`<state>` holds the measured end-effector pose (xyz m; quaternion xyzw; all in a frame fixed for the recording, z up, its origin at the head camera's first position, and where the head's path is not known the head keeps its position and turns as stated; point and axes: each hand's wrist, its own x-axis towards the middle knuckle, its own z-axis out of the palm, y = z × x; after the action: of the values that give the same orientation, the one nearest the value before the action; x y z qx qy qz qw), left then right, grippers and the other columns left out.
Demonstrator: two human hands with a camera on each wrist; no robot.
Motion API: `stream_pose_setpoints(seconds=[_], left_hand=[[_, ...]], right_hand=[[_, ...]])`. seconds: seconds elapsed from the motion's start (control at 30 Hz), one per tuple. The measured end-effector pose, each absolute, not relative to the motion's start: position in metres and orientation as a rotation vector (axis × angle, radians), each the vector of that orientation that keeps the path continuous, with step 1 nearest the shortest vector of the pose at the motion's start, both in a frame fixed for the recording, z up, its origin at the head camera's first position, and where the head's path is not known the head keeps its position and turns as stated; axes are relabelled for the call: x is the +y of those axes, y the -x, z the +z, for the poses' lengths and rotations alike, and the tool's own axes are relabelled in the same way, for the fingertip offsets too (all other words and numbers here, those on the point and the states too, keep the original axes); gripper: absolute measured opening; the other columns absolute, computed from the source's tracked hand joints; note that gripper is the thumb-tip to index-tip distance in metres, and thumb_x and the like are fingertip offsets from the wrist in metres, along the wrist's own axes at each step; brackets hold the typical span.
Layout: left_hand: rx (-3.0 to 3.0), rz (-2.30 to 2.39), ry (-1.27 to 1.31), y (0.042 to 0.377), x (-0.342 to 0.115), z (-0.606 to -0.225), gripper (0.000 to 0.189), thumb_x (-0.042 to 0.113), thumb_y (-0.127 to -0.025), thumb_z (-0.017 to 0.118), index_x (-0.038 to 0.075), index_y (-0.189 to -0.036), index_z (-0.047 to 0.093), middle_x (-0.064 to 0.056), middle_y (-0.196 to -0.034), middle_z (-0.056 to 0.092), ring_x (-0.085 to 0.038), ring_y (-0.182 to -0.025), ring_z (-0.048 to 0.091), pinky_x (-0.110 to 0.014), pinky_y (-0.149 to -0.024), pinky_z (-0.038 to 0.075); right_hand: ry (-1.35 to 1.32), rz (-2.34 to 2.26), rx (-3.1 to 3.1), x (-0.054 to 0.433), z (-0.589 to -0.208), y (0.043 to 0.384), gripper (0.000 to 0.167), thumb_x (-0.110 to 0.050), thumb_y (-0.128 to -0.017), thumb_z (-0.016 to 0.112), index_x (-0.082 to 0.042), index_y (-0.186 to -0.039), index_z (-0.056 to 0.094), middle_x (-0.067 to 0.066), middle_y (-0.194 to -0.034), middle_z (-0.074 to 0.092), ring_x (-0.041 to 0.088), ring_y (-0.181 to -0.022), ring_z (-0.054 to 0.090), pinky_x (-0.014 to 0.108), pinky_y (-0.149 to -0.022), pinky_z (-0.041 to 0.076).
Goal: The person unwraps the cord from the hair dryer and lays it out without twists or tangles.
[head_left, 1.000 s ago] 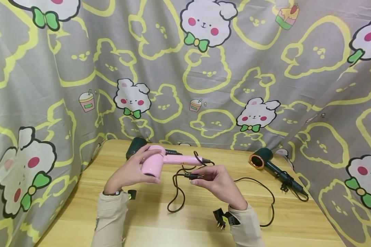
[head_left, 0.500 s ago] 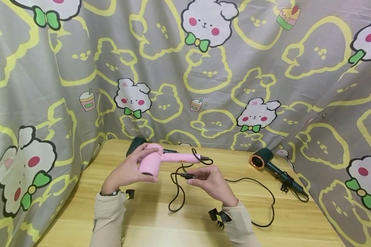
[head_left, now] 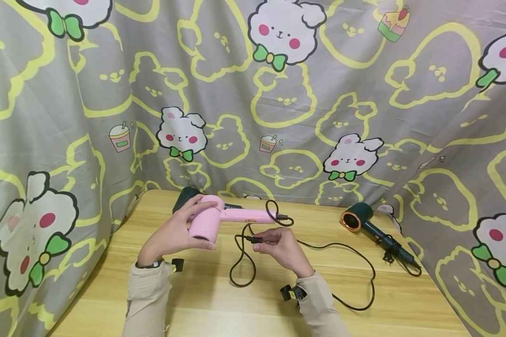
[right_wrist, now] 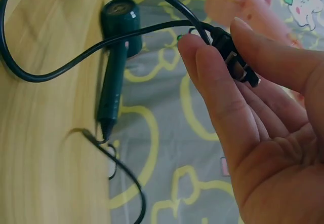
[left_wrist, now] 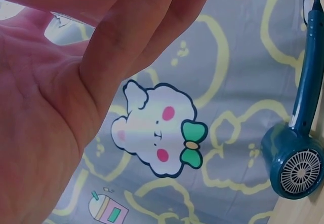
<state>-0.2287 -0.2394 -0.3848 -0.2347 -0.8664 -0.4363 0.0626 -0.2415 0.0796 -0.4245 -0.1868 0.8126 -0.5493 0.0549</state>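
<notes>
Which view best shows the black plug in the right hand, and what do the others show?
The right wrist view: the plug appears largest, its shape clearer, pinched by the right hand. The head view shows it small, partly covered by that hand; the left wrist view shows none of it.

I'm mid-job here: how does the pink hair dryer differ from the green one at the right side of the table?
The pink hair dryer is held in the left grip; the green hair dryer rests on the table. The pink one is pale; the green one is dark with a copper-coloured rim. In the head view, the pink one points sideways, the green one slants toward lower right. Both share a barrel-and-handle shape.
</notes>
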Motion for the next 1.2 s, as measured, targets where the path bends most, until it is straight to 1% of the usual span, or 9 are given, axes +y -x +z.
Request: stream_pose_setpoints(seconds=[0.1, 0.33, 0.47, 0.53, 0.73, 0.87, 0.97, 1.07, 1.2], left_hand=[[-2.608, -1.331, 0.728, 0.228, -0.238, -0.384, 0.097, 0.046, -0.064, 0.098, 0.039, -0.149, 0.051, -0.007, -0.17, 0.025, -0.039, -0.125, 0.055, -0.041, -0.083, 0.051], [-2.59, -1.329, 0.766, 0.227, -0.235, -0.383, 0.097, 0.044, -0.064, 0.099, 0.037, -0.148, 0.052, -0.005, -0.169, 0.027, -0.035, -0.119, 0.057, -0.041, -0.082, 0.052], [-2.588, -1.312, 0.789, 0.227, -0.234, -0.382, 0.096, 0.043, -0.064, 0.099, 0.036, -0.148, 0.054, -0.003, -0.168, 0.029, -0.032, -0.118, 0.059, -0.041, -0.083, 0.052], [-2.593, -1.313, 0.79, 0.226, -0.233, -0.381, 0.096, 0.043, -0.064, 0.099, 0.035, -0.148, 0.055, -0.005, -0.169, 0.028, -0.033, -0.119, 0.059, -0.041, -0.084, 0.052], [-2.607, -1.327, 0.807, 0.225, -0.231, -0.381, 0.095, 0.044, -0.064, 0.099, 0.036, -0.148, 0.055, -0.009, -0.17, 0.026, -0.035, -0.12, 0.058, -0.04, -0.084, 0.05], [-2.595, -1.329, 0.859, 0.225, -0.228, -0.38, 0.093, 0.045, -0.064, 0.099, 0.035, -0.146, 0.056, -0.002, -0.166, 0.032, -0.029, -0.114, 0.059, -0.04, -0.083, 0.052], [-2.615, -1.331, 0.86, 0.225, -0.225, -0.379, 0.093, 0.051, -0.062, 0.098, 0.036, -0.144, 0.057, 0.003, -0.164, 0.034, -0.027, -0.113, 0.058, -0.041, -0.083, 0.051], [-2.65, -1.339, 0.849, 0.226, -0.223, -0.38, 0.093, 0.055, -0.06, 0.097, 0.038, -0.143, 0.058, 0.003, -0.164, 0.033, -0.028, -0.111, 0.058, -0.041, -0.082, 0.051], [-2.685, -1.349, 0.853, 0.228, -0.219, -0.381, 0.09, 0.055, -0.06, 0.097, 0.039, -0.141, 0.059, 0.003, -0.163, 0.035, -0.027, -0.109, 0.059, -0.04, -0.081, 0.051]], right_hand=[[0.545, -1.704, 2.463, 0.084, -0.428, 0.246, 0.026, -0.016, -0.086, 0.084, -0.005, -0.11, 0.08, 0.014, -0.101, 0.081, 0.016, -0.086, 0.079, 0.028, -0.078, 0.062], [0.537, -1.852, 2.456, 0.099, -0.43, 0.255, 0.031, -0.007, -0.085, 0.084, -0.009, -0.114, 0.078, 0.019, -0.104, 0.079, 0.019, -0.091, 0.079, 0.031, -0.084, 0.062], [0.424, -1.852, 2.567, 0.108, -0.429, 0.258, 0.024, -0.014, -0.083, 0.087, -0.011, -0.106, 0.081, 0.012, -0.093, 0.081, 0.017, -0.085, 0.077, 0.03, -0.082, 0.059], [0.359, -1.877, 2.594, 0.111, -0.428, 0.259, 0.022, -0.015, -0.082, 0.088, -0.01, -0.102, 0.082, 0.011, -0.092, 0.081, 0.016, -0.084, 0.077, 0.029, -0.081, 0.059], [0.31, -1.981, 2.621, 0.12, -0.426, 0.264, 0.03, -0.004, -0.083, 0.085, -0.002, -0.112, 0.079, 0.02, -0.108, 0.079, 0.005, -0.087, 0.075, 0.024, -0.079, 0.06], [0.292, -2.046, 2.626, 0.124, -0.424, 0.266, 0.029, 0.0, -0.087, 0.08, 0.001, -0.116, 0.077, 0.023, -0.112, 0.077, 0.0, -0.087, 0.074, 0.022, -0.076, 0.06], [0.25, -2.104, 2.613, 0.128, -0.422, 0.266, 0.028, -0.007, -0.089, 0.081, -0.001, -0.116, 0.078, 0.023, -0.112, 0.077, 0.001, -0.086, 0.075, 0.022, -0.075, 0.06], [0.236, -2.183, 2.562, 0.133, -0.419, 0.265, 0.03, -0.01, -0.088, 0.082, -0.001, -0.116, 0.077, 0.024, -0.11, 0.077, 0.006, -0.085, 0.077, 0.025, -0.078, 0.061], [0.239, -2.284, 2.5, 0.139, -0.416, 0.264, 0.032, -0.008, -0.088, 0.082, 0.002, -0.118, 0.075, 0.022, -0.107, 0.078, 0.01, -0.084, 0.079, 0.028, -0.081, 0.062]])
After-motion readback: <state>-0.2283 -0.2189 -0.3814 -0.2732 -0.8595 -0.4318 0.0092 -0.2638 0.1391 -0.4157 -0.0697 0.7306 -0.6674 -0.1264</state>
